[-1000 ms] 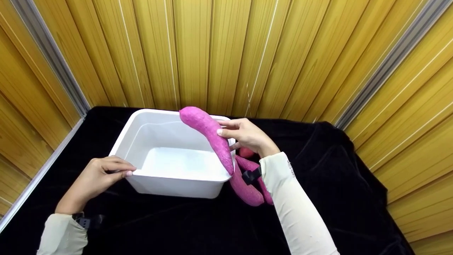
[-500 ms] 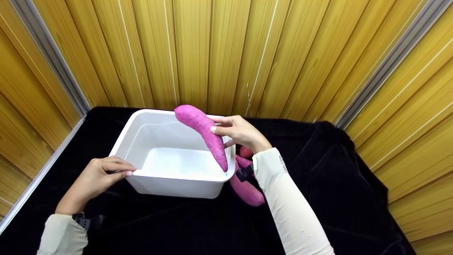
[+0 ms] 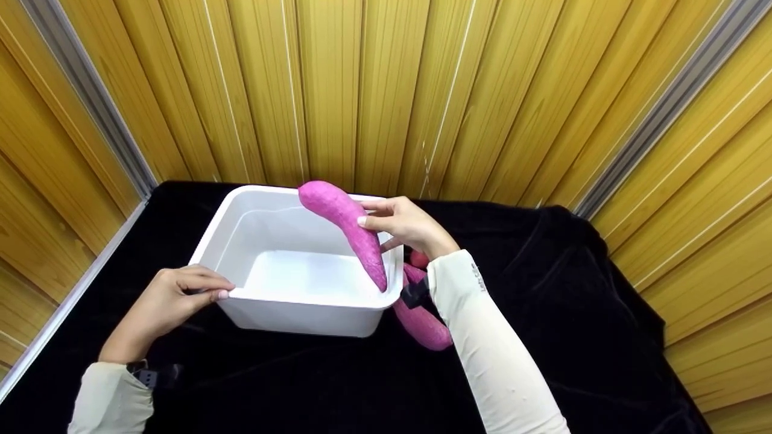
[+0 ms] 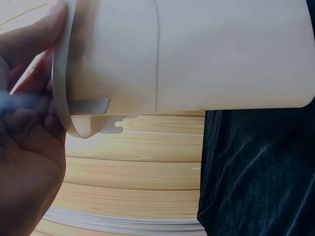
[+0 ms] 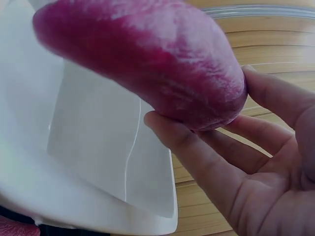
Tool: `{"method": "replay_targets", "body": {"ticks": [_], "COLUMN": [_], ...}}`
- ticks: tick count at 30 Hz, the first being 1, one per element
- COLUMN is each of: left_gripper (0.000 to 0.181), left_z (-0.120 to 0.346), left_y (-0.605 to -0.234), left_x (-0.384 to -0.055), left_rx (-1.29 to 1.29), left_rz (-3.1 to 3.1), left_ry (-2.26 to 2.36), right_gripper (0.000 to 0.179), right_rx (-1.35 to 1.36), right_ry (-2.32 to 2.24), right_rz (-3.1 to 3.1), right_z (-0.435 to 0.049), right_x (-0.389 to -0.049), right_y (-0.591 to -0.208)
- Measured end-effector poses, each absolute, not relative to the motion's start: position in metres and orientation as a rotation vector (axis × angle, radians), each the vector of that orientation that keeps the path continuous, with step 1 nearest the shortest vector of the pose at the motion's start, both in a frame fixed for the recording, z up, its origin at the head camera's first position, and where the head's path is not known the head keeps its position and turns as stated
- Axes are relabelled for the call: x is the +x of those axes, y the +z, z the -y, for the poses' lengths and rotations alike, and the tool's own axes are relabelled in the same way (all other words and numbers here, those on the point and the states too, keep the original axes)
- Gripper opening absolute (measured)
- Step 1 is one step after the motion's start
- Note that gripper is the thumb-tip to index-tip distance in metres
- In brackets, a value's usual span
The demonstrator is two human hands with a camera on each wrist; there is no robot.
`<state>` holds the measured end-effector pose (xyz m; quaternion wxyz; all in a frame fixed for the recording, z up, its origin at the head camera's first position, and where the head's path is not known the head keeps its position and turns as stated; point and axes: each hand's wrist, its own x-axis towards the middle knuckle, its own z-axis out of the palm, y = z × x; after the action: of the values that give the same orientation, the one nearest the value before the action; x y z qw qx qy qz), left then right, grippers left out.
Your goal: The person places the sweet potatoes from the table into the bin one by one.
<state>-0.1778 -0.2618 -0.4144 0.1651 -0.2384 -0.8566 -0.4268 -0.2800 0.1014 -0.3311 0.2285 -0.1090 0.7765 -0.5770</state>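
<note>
Gripping a curved pink sweet potato [image 3: 348,224] in the right hand [image 3: 413,228], pinched near its middle between thumb and fingers. Held aslant above the right-hand part of the white bin [image 3: 301,319], with the thicker end up toward the bin's far rim and the narrow tip down toward its near right corner. Hard to judge from this angle any contact between tip and bin. Seen from the right wrist with fingers set apart on the purplish skin, and with the bin's pale inside just behind.

Pinching the bin's rim at its near left corner with the left hand [image 3: 181,295], thumb and fingers closed on the edge. Shown from the left wrist against the bin's long outer wall.

Just right of the bin, on the black-draped surface [image 3: 301,386], a second sweet potato [image 3: 425,330], and behind it a third sweet potato [image 3: 415,274], largely covered by a black wrist device [image 3: 415,293]. Farther back along the bin's right side, a red rounded thing [image 3: 418,260], partly hidden by the right hand. Beyond the bin, a yellow wood-patterned wall [image 3: 386,90].
</note>
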Motion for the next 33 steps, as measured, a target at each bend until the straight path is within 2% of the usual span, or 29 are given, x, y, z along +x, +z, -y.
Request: {"method": "replay_targets", "body": {"ticks": [18, 33], "left_gripper": [0.022, 0.021], "left_z": [0.257, 0.261], "left_y": [-0.403, -0.409], "left_x": [-0.177, -0.177], "left_rx": [-0.710, -0.684], "left_rz": [2.495, 2.509], "left_ry": [-1.097, -1.123], "right_gripper": [0.044, 0.045], "right_rx": [-0.273, -0.225], "right_ry": [-1.543, -1.562], "right_rz": [-2.183, -2.175], "right_z": [-0.101, -0.099], "right_x": [-0.282, -0.281], "right_y": [-0.338, -0.344]}}
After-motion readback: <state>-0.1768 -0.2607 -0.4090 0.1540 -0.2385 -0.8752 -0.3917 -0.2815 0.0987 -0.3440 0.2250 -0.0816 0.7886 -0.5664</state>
